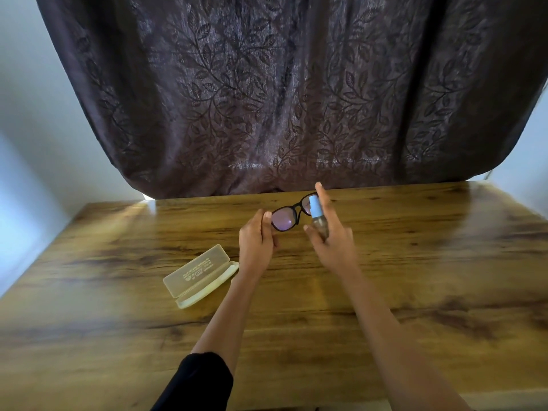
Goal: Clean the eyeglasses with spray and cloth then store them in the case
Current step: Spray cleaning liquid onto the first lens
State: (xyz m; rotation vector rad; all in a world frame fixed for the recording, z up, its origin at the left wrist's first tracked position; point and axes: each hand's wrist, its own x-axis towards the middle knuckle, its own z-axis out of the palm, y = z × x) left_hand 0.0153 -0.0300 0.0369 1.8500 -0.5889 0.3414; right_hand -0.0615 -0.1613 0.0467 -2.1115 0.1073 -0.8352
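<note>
A black sleeve (pixel 195 381) is being worn on the left forearm at the near edge. On the glossy brown wooden desk (pixel 415 292), near-left of the hands, a translucent cream plastic eyeglass case (pixel 201 275) is being rested flat, apparently open, likely so that it is ready for storing yet clear of the spray. Farther off, the black-framed eyeglasses (pixel 289 216) are being held above the desk by the left hand (pixel 256 241). Its grip is being pinched on the frame's left end, probably so that the lenses are free of fingers. Just right of them, a small clear spray bottle with a pale blue top (pixel 315 213) is being clasped by the right hand (pixel 332 235). That grip is being wrapped round the bottle's body with the forefinger raised, seemingly for pumping. Whether bottle and right lens are touching cannot be told. No cloth is being shown. Beyond the desk, a dark brown leaf-patterned curtain (pixel 281 84) is being hung.
</note>
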